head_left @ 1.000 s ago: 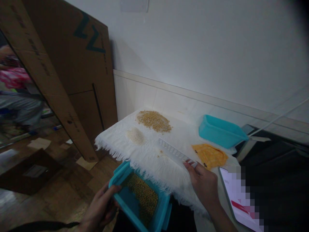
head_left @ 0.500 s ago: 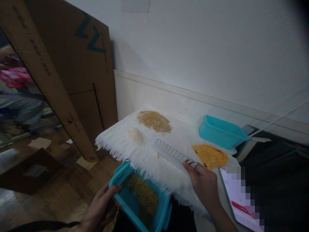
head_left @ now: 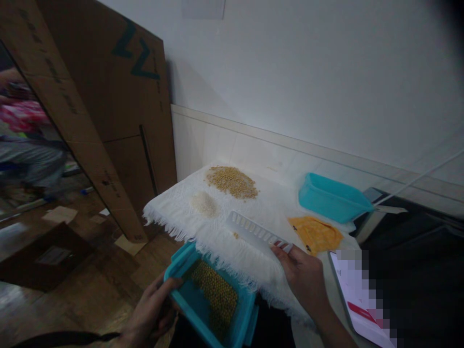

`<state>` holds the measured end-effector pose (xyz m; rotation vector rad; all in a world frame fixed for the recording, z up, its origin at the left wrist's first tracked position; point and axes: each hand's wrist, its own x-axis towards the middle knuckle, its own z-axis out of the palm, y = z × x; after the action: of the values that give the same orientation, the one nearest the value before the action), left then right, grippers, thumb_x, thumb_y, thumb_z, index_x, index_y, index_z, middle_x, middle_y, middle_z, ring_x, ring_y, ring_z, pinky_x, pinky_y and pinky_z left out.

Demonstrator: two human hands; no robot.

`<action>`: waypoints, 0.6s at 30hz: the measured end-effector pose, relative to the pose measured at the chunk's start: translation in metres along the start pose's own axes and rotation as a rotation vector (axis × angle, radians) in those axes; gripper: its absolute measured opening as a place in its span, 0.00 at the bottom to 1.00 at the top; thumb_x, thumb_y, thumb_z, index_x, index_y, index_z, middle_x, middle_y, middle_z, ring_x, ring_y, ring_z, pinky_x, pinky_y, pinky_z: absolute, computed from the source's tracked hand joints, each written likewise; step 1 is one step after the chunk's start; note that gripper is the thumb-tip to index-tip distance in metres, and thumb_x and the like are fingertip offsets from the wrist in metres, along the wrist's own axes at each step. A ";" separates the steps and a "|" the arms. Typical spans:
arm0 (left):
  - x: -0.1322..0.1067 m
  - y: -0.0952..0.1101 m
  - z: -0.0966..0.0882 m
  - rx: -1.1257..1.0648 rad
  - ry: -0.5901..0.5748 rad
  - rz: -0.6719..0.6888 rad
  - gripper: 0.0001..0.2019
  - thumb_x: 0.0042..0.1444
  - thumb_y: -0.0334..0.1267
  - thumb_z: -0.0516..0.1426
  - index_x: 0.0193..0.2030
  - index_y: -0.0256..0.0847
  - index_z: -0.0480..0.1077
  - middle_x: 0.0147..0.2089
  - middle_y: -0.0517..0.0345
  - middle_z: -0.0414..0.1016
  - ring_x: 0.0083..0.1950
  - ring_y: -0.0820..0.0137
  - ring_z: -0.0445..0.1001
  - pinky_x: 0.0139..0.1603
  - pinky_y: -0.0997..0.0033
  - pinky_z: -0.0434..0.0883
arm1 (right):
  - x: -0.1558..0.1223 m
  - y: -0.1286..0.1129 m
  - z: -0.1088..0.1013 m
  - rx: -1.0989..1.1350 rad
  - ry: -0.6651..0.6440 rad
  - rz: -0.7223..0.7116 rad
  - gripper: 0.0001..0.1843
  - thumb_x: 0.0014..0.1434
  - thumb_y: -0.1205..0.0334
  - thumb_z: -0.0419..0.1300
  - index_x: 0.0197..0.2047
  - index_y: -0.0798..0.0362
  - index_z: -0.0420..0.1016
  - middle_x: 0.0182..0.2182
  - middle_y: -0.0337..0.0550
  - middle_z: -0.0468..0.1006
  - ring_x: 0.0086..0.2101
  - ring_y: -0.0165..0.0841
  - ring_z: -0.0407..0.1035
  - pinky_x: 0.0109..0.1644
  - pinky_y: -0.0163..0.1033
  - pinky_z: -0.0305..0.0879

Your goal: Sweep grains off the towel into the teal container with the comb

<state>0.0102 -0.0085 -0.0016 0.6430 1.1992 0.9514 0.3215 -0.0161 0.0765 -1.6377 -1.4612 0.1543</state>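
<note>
My left hand [head_left: 157, 302] grips the left rim of a blue plastic bin [head_left: 194, 307], held below the table's front edge. Soybeans [head_left: 217, 295] cover part of its bottom. In my right hand [head_left: 302, 273] is the end of a white slotted plastic strip [head_left: 250, 231], resting on or just over the fringed white cloth [head_left: 174, 208]. A few loose beans [head_left: 236, 235] lie by the strip's near edge. Farther back on the cloth is a pile of soybeans [head_left: 232, 182] mixed with pale grains, and left of the strip a small heap of white grains, probably rice [head_left: 204, 204].
A second blue bin [head_left: 331, 195] stands at the back right, with a crumpled yellow cloth [head_left: 315, 234] before it. A phone [head_left: 358, 299] lies at the right edge. One tall cardboard box [head_left: 119, 96] borders the table's left; behind it, part of another person [head_left: 25, 130] shows.
My right hand has drawn the slotted strip slightly left and toward me, and the few loose beans have shifted with it. My left hand and the bin stay in place.
</note>
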 end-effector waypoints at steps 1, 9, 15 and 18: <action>0.000 -0.001 -0.001 -0.001 -0.007 0.000 0.23 0.41 0.59 0.69 0.29 0.44 0.69 0.13 0.65 0.68 0.09 0.83 0.51 0.09 0.85 0.46 | -0.001 -0.001 0.000 -0.003 -0.004 -0.001 0.17 0.61 0.49 0.61 0.31 0.49 0.85 0.29 0.43 0.87 0.28 0.38 0.82 0.29 0.33 0.73; 0.000 0.000 0.001 0.018 -0.003 -0.014 0.20 0.45 0.57 0.67 0.31 0.43 0.72 0.15 0.59 0.73 0.09 0.82 0.51 0.09 0.83 0.45 | -0.007 -0.005 -0.001 -0.008 -0.019 0.014 0.18 0.61 0.47 0.60 0.31 0.48 0.85 0.31 0.41 0.87 0.30 0.39 0.83 0.30 0.34 0.74; -0.006 0.003 0.003 0.027 0.001 0.002 0.20 0.44 0.57 0.68 0.28 0.43 0.71 0.16 0.59 0.74 0.10 0.83 0.52 0.09 0.84 0.46 | -0.009 -0.009 0.000 -0.001 -0.042 0.047 0.18 0.60 0.46 0.60 0.29 0.48 0.85 0.29 0.40 0.87 0.30 0.40 0.83 0.31 0.35 0.74; -0.005 0.003 0.003 0.024 0.015 -0.006 0.20 0.43 0.57 0.68 0.29 0.43 0.72 0.14 0.60 0.72 0.09 0.83 0.51 0.09 0.84 0.46 | -0.009 -0.011 -0.001 -0.009 -0.050 0.068 0.19 0.60 0.46 0.60 0.30 0.48 0.85 0.30 0.41 0.87 0.31 0.41 0.83 0.31 0.35 0.74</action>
<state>0.0121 -0.0110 0.0039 0.6524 1.2270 0.9395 0.3112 -0.0255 0.0802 -1.7029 -1.4457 0.2284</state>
